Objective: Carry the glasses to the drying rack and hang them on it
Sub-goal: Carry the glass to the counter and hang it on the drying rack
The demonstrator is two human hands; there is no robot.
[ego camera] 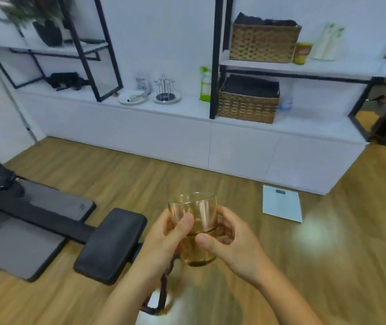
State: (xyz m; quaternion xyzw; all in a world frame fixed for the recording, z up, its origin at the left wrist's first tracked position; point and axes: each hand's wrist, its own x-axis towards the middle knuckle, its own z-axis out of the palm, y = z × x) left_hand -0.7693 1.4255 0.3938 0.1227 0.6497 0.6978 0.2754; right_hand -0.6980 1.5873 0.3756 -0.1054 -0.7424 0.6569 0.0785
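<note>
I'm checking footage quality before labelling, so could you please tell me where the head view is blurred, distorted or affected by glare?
In the head view, the plant at top left is smeared by motion blur; the shelf frames bow from wide-angle distortion; a pale glare patch sits on the floor at right; the glasses held in both hands stay fairly sharp, while the drying rack is small and soft.

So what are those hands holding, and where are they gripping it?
Two stacked clear glasses, it seems. The left hand wraps the side of the upper one; the right hand pinches the stack near where the two meet.
</note>
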